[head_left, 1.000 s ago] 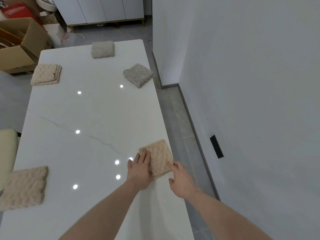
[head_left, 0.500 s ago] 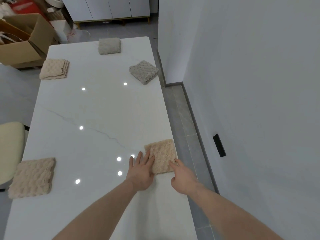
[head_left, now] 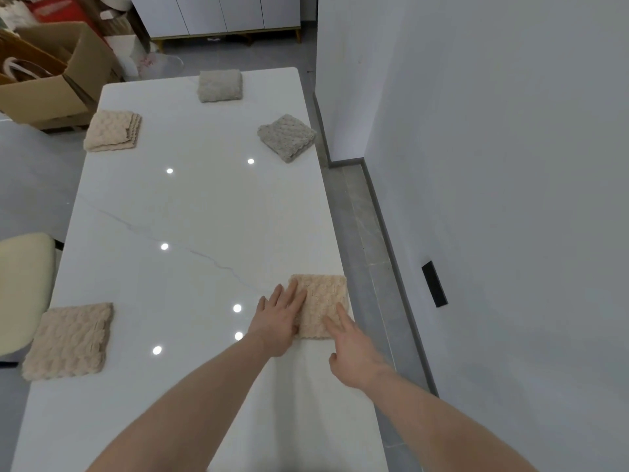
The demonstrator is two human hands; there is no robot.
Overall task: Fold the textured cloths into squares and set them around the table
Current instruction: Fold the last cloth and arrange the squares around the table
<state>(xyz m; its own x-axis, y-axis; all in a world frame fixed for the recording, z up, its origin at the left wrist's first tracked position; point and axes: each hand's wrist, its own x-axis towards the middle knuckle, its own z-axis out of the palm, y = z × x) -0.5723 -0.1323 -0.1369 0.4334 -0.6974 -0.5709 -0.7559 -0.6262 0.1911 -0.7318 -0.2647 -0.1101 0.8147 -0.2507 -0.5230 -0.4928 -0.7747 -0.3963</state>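
Observation:
A folded beige textured cloth [head_left: 323, 301] lies at the right edge of the white table [head_left: 190, 212]. My left hand [head_left: 277, 318] rests flat on its left side, fingers straight. My right hand [head_left: 350, 349] touches its near right corner with straight fingers. Four other folded cloths sit around the table: a beige one [head_left: 69, 340] near left, a cream one [head_left: 112, 131] far left, a grey-beige one [head_left: 219, 85] at the far end, and a grey one [head_left: 286, 137] far right.
A cream chair seat [head_left: 23, 287] stands by the table's left side. Cardboard boxes [head_left: 51, 73] sit on the floor at the far left. A white wall [head_left: 493, 165] runs close along the right, with a narrow strip of grey floor [head_left: 367, 240] between.
The near right cloth has been turned from a tilted lie to square with the table edge. Both hands stayed on it with fingers flat.

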